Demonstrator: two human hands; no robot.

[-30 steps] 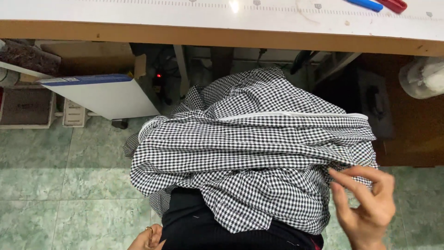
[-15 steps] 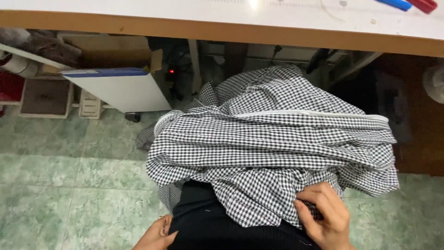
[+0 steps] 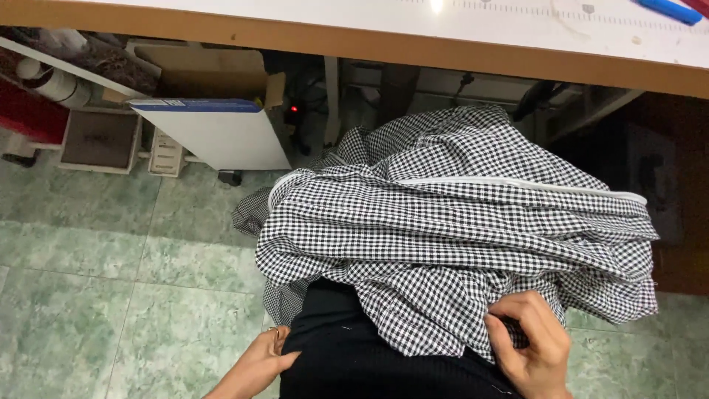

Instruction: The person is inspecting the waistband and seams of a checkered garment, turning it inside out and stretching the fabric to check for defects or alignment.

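Checked black-and-white cloth (image 3: pixel 458 244) lies heaped across the person's lap, bunched in folds, with a thin white edge running across its upper part. It spreads from the lap up toward the underside of the table (image 3: pixel 369 41), and its lower hem hangs over the dark trousers (image 3: pixel 369 355).

At the bottom right, the right hand (image 3: pixel 535 347) sits on the lower edge of the cloth. Its fingers (image 3: pixel 517 314) are curled and closed on a fold of the fabric, pinching it against the lap.

At the bottom left, the left hand (image 3: pixel 258 362) rests against the side of the trousers, just below the cloth's left corner and not touching the cloth. Its fingers are loosely bent and hold nothing; a ring shows on one finger.

Along the top runs the wooden front edge of the table, with a white top above it and a blue pen (image 3: pixel 668 9) lying near the right corner. Under the table, to the left, a white board with a blue edge (image 3: pixel 221 129) leans beside a cardboard box (image 3: pixel 207 70). A small red light (image 3: pixel 294 109) glows in the dark space behind them. Green marbled floor tiles (image 3: pixel 111 295) fill the left side of the view.
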